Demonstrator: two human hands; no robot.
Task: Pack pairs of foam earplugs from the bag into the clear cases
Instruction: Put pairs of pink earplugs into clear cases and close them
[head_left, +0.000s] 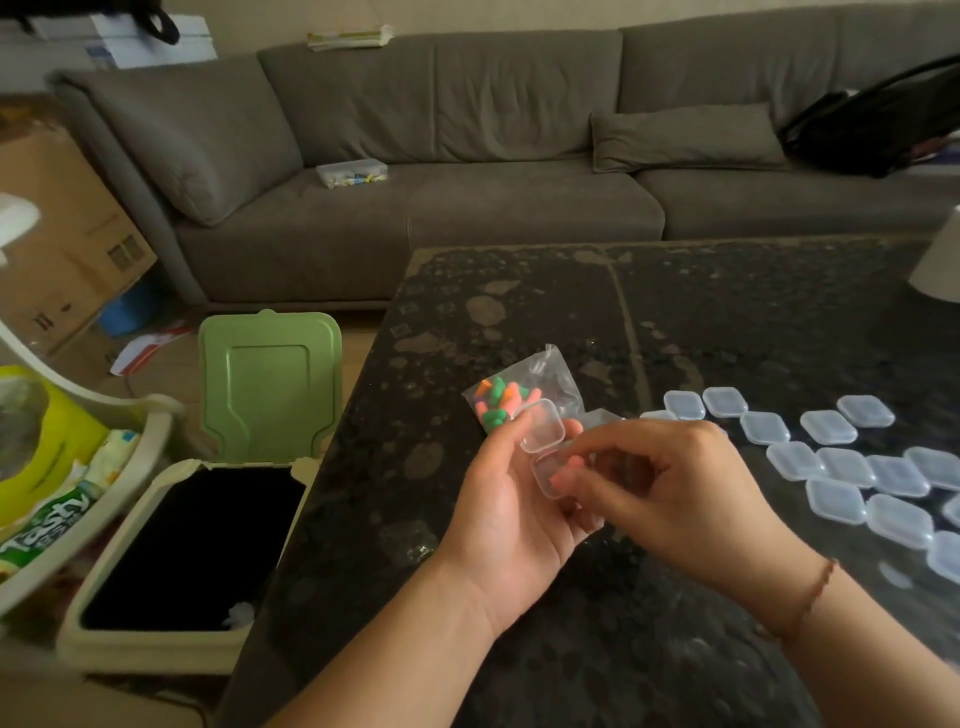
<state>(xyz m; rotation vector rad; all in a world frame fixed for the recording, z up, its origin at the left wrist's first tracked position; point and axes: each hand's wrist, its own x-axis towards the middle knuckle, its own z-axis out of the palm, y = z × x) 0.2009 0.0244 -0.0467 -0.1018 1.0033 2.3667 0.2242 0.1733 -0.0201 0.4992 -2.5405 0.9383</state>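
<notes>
**Open earplug case held over dark table**

A person's left hand (511, 499) cradles a small clear plastic hinged case (545, 452) above a dark, mottled glass-topped table (519, 312), fingers curled round its left edge and the lid tipped up and away. The right hand (670, 483), a thin bracelet (815, 592) at the wrist, reaches across with fingertips (563, 480) pinched narrow at the case's lower half, where something pinkish-orange shows through the plastic; whether it is an earplug or only the fingertips cannot be told.

Just beyond the hands, on the table, lies a crumpled clear plastic bag (550, 371) holding foam earplugs in orange, green and pink (501, 402). To the right, a loose cluster of closed clear square cases (841, 467) is spread across the tabletop, several touching one another.

Left of the table, on the floor, stands a cream waste bin (156, 644) with its pale green lid (270, 384) raised and a dark interior. Beside it is a pale basket (150, 441) with yellow and green packaging. A grey fabric corner sofa (415, 156) fills the background, with a clear lidded box (352, 173) on its seat, a loose grey cushion (685, 137) and a black bag (878, 124) at the right end. A cardboard box (57, 223) sits at the far left.
</notes>
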